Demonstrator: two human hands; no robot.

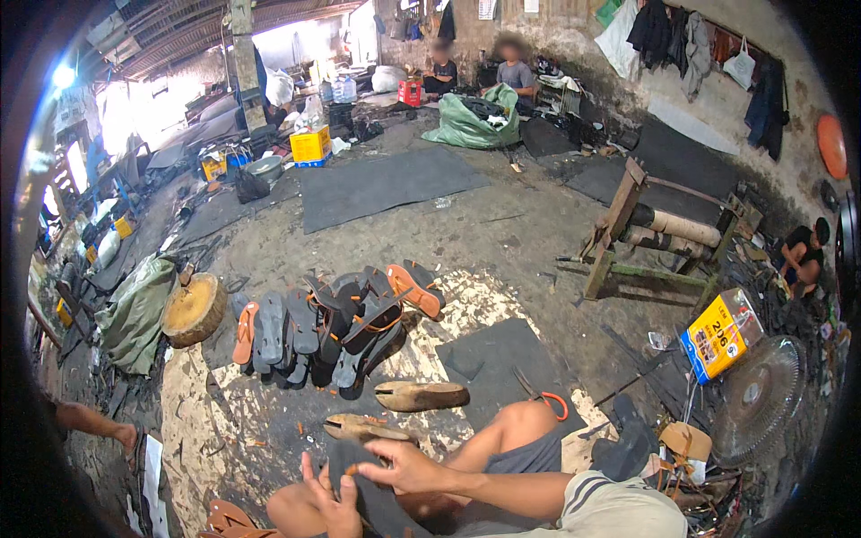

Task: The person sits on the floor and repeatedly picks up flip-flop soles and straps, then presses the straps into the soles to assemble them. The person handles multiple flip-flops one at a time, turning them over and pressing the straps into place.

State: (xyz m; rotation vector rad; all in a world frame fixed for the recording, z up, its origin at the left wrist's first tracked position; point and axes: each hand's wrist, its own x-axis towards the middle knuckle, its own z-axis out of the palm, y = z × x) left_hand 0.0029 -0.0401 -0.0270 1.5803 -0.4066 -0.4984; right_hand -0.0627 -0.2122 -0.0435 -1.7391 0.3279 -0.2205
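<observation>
Low in the head view, my left hand (330, 504) grips a dark sandal sole (381, 507) above my lap. Its fingers point up on one side and its thumb presses the other. My right hand (413, 468) is closed over the sole's upper part. A small orange-brown bit (352, 469) shows at its fingertips; its kind is unclear. Just beyond lie two wooden shoe lasts, one nearer (363, 427) and one farther (421, 396). A heap of dark and orange-brown sandals (345, 323) lies farther off. Brown sandal pieces (235, 520) sit at the lower left.
A tool with orange handles (554, 405) rests on a dark sheet (502, 359). At right stand a yellow box (717, 341), a round fan (755, 394) and a wooden roller frame (659, 233). A round wooden block (195, 309) stands left. Other people sit farther back; a bare foot shows left.
</observation>
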